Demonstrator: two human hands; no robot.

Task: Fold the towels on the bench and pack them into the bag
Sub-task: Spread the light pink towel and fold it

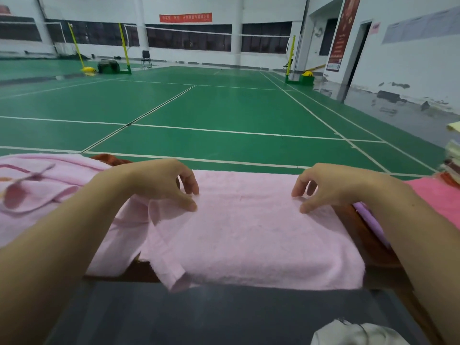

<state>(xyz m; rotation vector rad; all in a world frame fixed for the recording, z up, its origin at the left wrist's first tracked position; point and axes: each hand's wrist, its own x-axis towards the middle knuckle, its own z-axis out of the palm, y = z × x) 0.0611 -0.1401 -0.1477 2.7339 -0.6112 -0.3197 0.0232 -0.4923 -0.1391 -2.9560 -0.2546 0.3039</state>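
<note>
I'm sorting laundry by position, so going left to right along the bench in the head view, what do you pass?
Crumpled pink towel → left hand → flat pale pink towel → right hand → bright pink towel → stacked folded towels.

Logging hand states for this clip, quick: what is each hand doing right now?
Left hand: fingers curled, fingertips on the light pink towel; a pinch cannot be told.
Right hand: the same, fingertips on that towel; grip cannot be told.

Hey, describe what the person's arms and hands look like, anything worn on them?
Both forearms are bare up to the frame edge: no sleeves, gloves, watch, bracelet or rings show. The left hand and right hand have short, unpainted nails on the fingers that show. No markings or bandages can be seen on either arm.
</note>
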